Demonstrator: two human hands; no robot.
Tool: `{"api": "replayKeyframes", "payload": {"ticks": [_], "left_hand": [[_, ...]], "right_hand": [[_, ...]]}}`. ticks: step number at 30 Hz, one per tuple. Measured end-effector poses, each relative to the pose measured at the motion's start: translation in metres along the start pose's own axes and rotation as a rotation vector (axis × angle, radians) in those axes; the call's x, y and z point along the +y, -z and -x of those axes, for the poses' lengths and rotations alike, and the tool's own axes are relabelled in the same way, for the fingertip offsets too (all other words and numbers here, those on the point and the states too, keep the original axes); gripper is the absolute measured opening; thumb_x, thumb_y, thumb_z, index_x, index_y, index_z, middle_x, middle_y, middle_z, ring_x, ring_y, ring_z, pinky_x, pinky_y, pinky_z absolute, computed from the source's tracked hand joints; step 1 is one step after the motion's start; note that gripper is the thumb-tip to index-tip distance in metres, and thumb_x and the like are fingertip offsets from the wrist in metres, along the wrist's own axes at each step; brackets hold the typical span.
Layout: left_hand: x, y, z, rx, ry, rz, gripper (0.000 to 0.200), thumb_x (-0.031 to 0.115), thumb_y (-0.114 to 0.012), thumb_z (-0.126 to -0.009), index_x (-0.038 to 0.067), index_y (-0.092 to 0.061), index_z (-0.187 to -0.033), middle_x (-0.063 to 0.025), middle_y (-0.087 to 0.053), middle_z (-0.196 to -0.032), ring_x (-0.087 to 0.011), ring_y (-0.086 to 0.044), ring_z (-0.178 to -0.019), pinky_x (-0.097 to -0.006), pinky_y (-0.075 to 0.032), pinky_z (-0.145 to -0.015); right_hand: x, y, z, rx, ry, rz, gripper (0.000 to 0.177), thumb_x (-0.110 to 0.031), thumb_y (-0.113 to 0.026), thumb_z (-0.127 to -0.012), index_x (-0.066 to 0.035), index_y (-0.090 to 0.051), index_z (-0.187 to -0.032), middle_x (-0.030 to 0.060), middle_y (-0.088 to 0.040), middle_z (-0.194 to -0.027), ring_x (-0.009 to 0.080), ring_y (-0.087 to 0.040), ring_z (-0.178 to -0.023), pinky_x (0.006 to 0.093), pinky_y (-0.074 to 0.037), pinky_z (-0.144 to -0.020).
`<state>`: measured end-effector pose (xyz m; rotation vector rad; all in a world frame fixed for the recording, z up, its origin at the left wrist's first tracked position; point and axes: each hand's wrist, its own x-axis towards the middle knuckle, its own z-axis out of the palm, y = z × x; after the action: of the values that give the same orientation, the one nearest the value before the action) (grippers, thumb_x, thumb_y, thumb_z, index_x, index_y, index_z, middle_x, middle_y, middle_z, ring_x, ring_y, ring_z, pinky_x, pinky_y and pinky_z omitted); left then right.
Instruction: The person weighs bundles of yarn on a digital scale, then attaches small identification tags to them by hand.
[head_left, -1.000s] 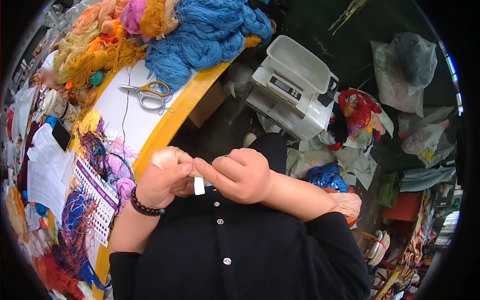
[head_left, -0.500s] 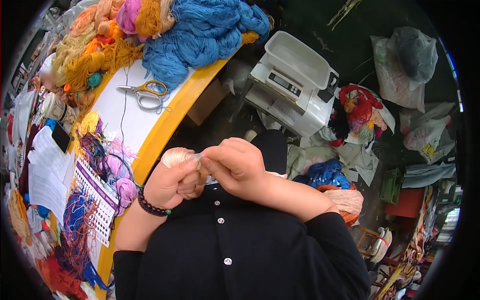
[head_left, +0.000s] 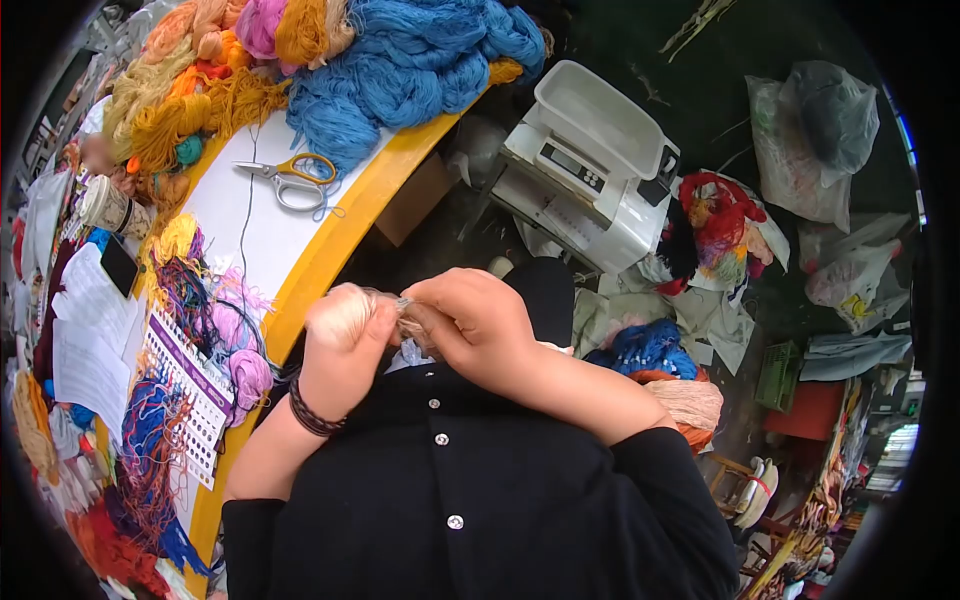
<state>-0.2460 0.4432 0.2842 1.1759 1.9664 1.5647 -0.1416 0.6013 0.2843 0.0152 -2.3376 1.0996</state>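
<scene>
My left hand (head_left: 348,350) is closed around a small ball of pale peach thread (head_left: 338,314), whose outline is smeared by motion. Against it, my right hand (head_left: 470,318) pinches a thin, clear piece that looks like plastic (head_left: 402,304) between thumb and forefinger. The two hands nearly touch in front of my chest. More clear, crinkled material shows below the fingers, partly hidden. On the table to the left lie orange-and-grey handled scissors (head_left: 290,182), partly open, beside a big heap of blue yarn (head_left: 400,75).
A yellow-edged table (head_left: 330,255) curves along my left, bearing tangled threads, a printed color card (head_left: 190,390), papers (head_left: 85,330) and a phone (head_left: 119,266). Ahead stands a white scale with a tray (head_left: 600,118). Plastic bags (head_left: 825,140) and yarn bundles (head_left: 683,400) lie at the right.
My left hand has turned, bringing the back of its wrist more into view and blurring the ball. My right hand keeps its pinch, with its wrist slightly shifted.
</scene>
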Motion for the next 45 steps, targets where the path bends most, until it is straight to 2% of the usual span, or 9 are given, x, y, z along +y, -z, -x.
{"api": "replayKeyframes", "payload": {"ticks": [4,8,12,18,24,30,35,38,45], "left_hand": [[0.002,0.002,-0.001,-0.066,0.456,0.622,0.014,0.009,-0.06,-0.091,0.001,-0.061,-0.08,0.0,-0.058,-0.064,-0.0059,-0.048,-0.049,-0.0199,-0.035,-0.046],[0.008,0.002,-0.008,0.066,-0.377,-0.243,0.009,0.004,-0.058,-0.09,0.003,-0.061,-0.082,0.0003,-0.057,-0.064,-0.0065,-0.05,-0.053,-0.0204,-0.039,-0.05],[0.002,0.008,0.002,-0.095,0.529,0.636,0.013,0.006,-0.06,-0.09,0.001,-0.064,-0.079,0.0009,-0.057,-0.066,-0.006,-0.051,-0.054,-0.0206,-0.041,-0.052],[-0.008,0.009,0.0,0.108,-0.414,-0.317,0.005,0.01,-0.07,-0.076,0.008,-0.066,-0.076,-0.0089,-0.061,-0.069,-0.0284,-0.06,-0.064,-0.0378,-0.047,-0.06],[-0.018,0.006,0.008,-0.164,0.303,0.717,0.022,0.012,-0.059,-0.086,0.003,-0.062,-0.066,-0.01,-0.059,-0.063,-0.023,-0.056,-0.065,-0.0308,-0.045,-0.063],[-0.014,0.002,0.016,0.251,-0.207,-0.111,0.016,0.012,-0.061,-0.084,0.003,-0.059,-0.072,-0.0092,-0.057,-0.074,-0.0226,-0.057,-0.074,-0.0337,-0.045,-0.067],[-0.027,0.007,0.014,-0.092,0.177,0.394,0.016,0.014,-0.064,-0.082,0.002,-0.061,-0.071,-0.0088,-0.056,-0.068,-0.0254,-0.058,-0.069,-0.0362,-0.047,-0.065],[-0.027,0.001,0.008,0.119,-0.391,-0.147,0.012,0.014,-0.065,-0.079,0.004,-0.063,-0.074,-0.0112,-0.059,-0.071,-0.0305,-0.059,-0.07,-0.04,-0.047,-0.064],[-0.023,0.014,0.002,-0.089,0.339,0.368,0.014,0.009,-0.061,-0.089,-0.002,-0.064,-0.081,-0.0036,-0.058,-0.07,-0.0084,-0.057,-0.059,-0.0211,-0.044,-0.049]], "right_hand": [[-0.004,-0.006,0.003,0.007,-0.123,-0.15,0.012,-0.007,-0.066,-0.084,0.0,-0.065,-0.094,0.0093,-0.063,-0.083,0.0209,-0.061,-0.07,0.032,-0.048,-0.065],[-0.006,-0.004,0.002,-0.035,-0.32,-0.278,0.011,-0.009,-0.065,-0.083,-0.003,-0.065,-0.092,0.0114,-0.064,-0.082,0.0282,-0.062,-0.078,0.0346,-0.05,-0.068],[-0.004,-0.002,0.004,-0.07,-0.205,-0.14,0.012,-0.011,-0.063,-0.086,-0.003,-0.066,-0.094,0.0115,-0.065,-0.084,0.0264,-0.063,-0.078,0.0338,-0.05,-0.069],[-0.023,-0.001,-0.007,-0.138,-0.248,-0.075,0.008,-0.007,-0.064,-0.083,-0.002,-0.069,-0.088,0.0121,-0.066,-0.081,0.0242,-0.064,-0.074,0.0315,-0.049,-0.067],[-0.013,-0.008,0.004,-0.082,-0.18,-0.14,0.008,0.004,-0.06,-0.084,0.002,-0.064,-0.091,0.009,-0.063,-0.085,0.0164,-0.059,-0.074,0.0262,-0.046,-0.068],[-0.015,-0.012,0.0,-0.12,-0.219,-0.141,0.005,0.0,-0.06,-0.087,0.002,-0.064,-0.09,0.0088,-0.062,-0.087,0.0153,-0.057,-0.078,0.0242,-0.044,-0.07],[-0.002,-0.01,0.007,-0.163,-0.316,-0.318,0.007,-0.001,-0.058,-0.089,0.0,-0.063,-0.093,0.0039,-0.06,-0.084,0.0107,-0.056,-0.076,0.0223,-0.044,-0.068],[-0.001,-0.006,0.008,-0.236,-0.752,-0.552,0.016,-0.012,-0.051,-0.095,-0.003,-0.061,-0.104,-0.0022,-0.058,-0.075,0.0037,-0.051,-0.064,0.0186,-0.039,-0.055],[0.07,0.113,0.046,0.156,-0.621,0.048,0.024,-0.021,-0.061,-0.09,-0.004,-0.066,-0.105,-0.0032,-0.058,-0.074,0.0036,-0.048,-0.064,0.0207,-0.039,-0.056]]}}
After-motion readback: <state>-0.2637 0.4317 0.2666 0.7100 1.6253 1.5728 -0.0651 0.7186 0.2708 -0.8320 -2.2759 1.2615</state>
